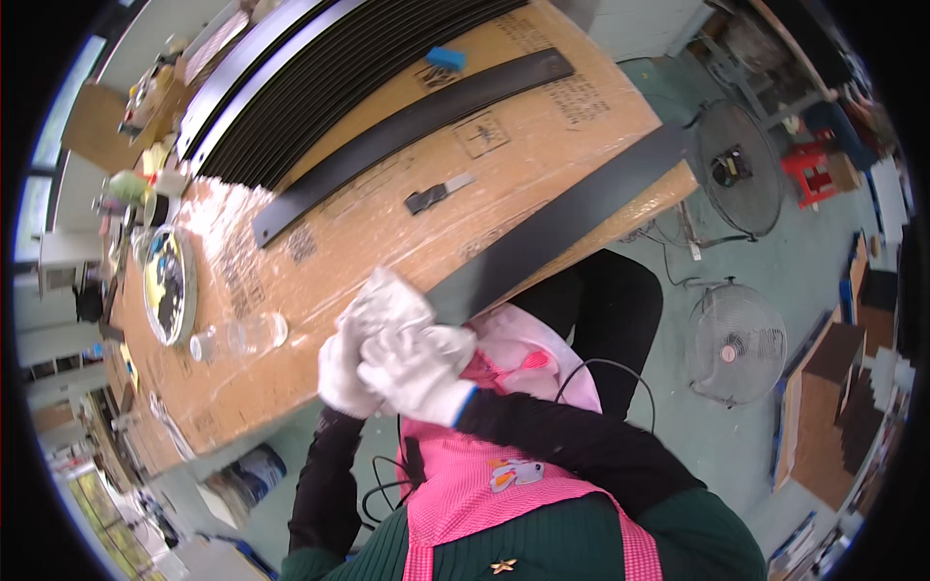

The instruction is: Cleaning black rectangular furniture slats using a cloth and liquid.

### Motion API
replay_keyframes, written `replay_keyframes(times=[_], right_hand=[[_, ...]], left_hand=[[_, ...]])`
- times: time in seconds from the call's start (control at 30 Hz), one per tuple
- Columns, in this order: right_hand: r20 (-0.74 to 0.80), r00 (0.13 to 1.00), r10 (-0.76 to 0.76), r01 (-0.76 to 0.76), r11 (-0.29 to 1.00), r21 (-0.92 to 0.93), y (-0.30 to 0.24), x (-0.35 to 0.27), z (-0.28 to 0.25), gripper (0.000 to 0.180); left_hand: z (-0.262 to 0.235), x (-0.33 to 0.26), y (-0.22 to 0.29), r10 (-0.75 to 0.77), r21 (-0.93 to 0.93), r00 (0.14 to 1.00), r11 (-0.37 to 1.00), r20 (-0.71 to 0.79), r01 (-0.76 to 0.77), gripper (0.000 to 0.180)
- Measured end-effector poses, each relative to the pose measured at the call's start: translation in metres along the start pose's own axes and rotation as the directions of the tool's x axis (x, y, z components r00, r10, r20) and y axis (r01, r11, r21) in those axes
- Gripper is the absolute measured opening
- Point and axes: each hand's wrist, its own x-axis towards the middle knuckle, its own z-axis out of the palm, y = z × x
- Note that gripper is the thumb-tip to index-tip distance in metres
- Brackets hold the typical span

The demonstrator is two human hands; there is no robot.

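My left hand [344, 376] and my right hand [418, 373], both in white knit gloves, are pressed together at the table's near edge. Their fingers look closed around a pale, crumpled fabric-like bundle [387, 298], hard to tell apart from the gloves. Just right of them, a long dark grey strip [572, 218] lies slanted along the edge, its near end close to my fingers. Farther in rests a small tool with a black handle and a flat light blade [438, 193]. Beyond it lies a second dark strip [407, 140], slightly curved in this view.
A stack of black strips [358, 82] and a blue block [446, 59] lie at the back of the cardboard-covered table [358, 228]. A stained oval tray [170, 286] and a clear bottle [242, 334] stand left. Fans [738, 344] stand on the floor right.
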Motion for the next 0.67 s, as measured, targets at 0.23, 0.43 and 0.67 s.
replay_keyframes(times=[0.23,0.43,0.67], right_hand=[[0.288,0.906,0.309,-0.3,0.951,-0.075,0.154,0.036,-0.139,0.046],[-0.355,0.572,0.739,-0.815,0.464,-0.348,0.359,-0.015,-0.23,0.03],[-0.342,0.195,0.919,-0.977,0.211,0.01,0.42,-0.051,-0.255,0.059]], left_hand=[[-0.018,-0.036,-0.026,-0.061,0.006,0.998,0.998,0.016,0.061,0.119],[-0.017,-0.023,-0.021,-0.068,-0.013,0.997,0.998,0.04,0.068,0.118],[-0.031,-0.006,0.007,-0.129,0.187,0.977,0.978,0.17,0.097,0.097]])
